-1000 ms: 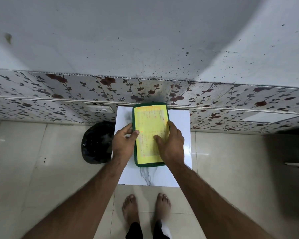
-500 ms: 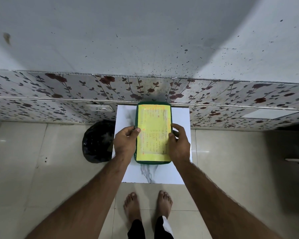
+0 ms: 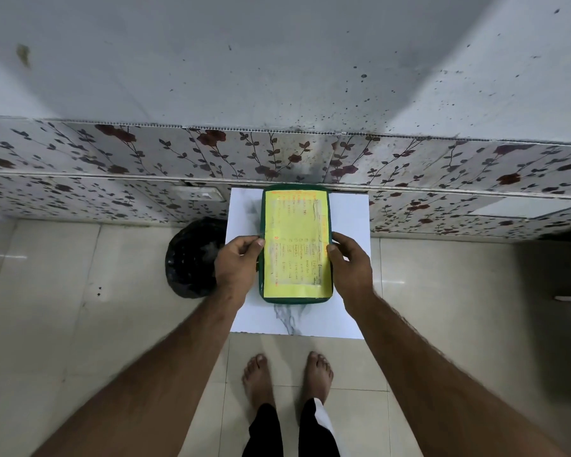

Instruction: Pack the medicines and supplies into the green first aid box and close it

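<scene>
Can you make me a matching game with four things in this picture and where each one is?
Things:
1. green first aid box
2. black bag
3. left hand
4. right hand

Places:
A. on the floor, left of the white table
B. gripping the box's right edge
C. lying closed on the white table
D. gripping the box's left edge

Pairs: 1-C, 2-A, 3-D, 4-B
</scene>
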